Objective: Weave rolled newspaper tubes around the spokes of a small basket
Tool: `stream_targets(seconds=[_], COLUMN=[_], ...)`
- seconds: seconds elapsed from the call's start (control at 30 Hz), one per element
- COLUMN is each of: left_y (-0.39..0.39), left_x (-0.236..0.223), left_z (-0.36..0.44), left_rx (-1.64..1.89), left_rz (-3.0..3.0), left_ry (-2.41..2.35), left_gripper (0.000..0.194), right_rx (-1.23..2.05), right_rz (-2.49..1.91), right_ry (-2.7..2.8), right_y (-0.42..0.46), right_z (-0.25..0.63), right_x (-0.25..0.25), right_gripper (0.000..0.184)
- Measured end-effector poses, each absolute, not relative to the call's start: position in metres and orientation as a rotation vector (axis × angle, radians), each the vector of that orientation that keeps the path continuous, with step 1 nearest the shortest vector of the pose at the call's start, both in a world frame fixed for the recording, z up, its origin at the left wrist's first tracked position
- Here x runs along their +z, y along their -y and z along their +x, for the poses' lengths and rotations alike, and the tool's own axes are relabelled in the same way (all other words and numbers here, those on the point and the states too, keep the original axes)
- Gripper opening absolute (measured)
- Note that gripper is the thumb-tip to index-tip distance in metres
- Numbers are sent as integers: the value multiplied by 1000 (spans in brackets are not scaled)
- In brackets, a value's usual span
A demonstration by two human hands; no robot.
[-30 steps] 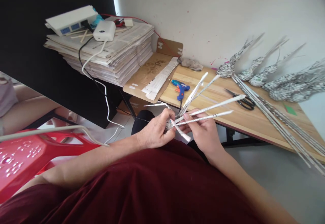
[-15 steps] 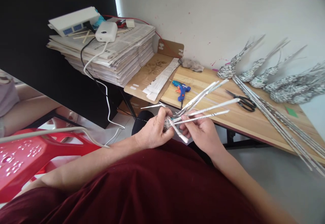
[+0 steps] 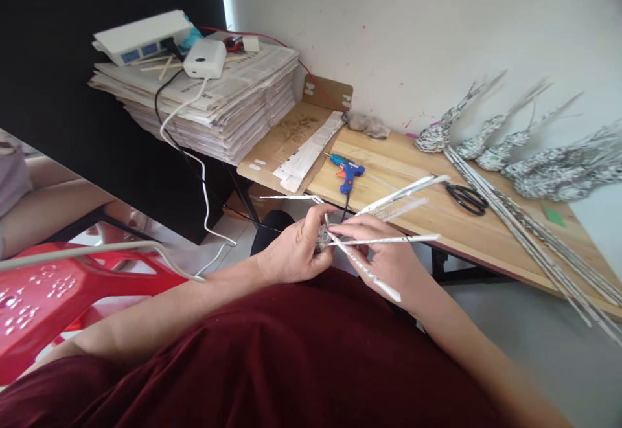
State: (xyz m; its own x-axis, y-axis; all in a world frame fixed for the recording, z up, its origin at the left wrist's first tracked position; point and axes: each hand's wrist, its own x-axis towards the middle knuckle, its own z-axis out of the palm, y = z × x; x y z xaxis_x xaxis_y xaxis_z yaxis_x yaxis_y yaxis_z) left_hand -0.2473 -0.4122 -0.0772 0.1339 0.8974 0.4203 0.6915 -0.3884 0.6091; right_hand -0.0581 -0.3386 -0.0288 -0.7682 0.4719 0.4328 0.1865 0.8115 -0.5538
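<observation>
My left hand is closed around a small woven newspaper piece, mostly hidden in its grip, in front of the maroon shirt. Rolled paper tubes stick out of the weave; several fan to the right and one bent tube points left. Close against the left hand, my right hand has its fingers pinched at the base of the tubes. Which tube it grips is partly hidden by the fingers.
A blue glue gun and black scissors lie on the wooden table. Long paper tubes and several woven newspaper forms are at right. Left are a newspaper stack, white cable, red stool and another person's legs.
My right hand has turned and moved in closer to the weave, its fingers now at the tubes' base. The tubes have swung lower and spread. My left hand stays nearly in place.
</observation>
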Motion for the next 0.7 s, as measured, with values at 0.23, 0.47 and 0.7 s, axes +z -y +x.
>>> stream_targets(seconds=[0.23,0.47,0.7], left_y=[412,411,411], left_x=[-77,-79,-81], left_z=[-249,-249,-250], left_rx=[1059,1046,1070], left_rz=[2204,2280,2310], left_ry=[-1470,-1419,-1369], left_gripper=[77,76,76], right_rx=[858,1703,1757], right_rz=[-912,-971,-1003], right_ry=[2487,2115,2127], right_y=[333,317,321], right_z=[-73,-80,-82], right_x=[-24,-28,-21], right_gripper=[24,18,17])
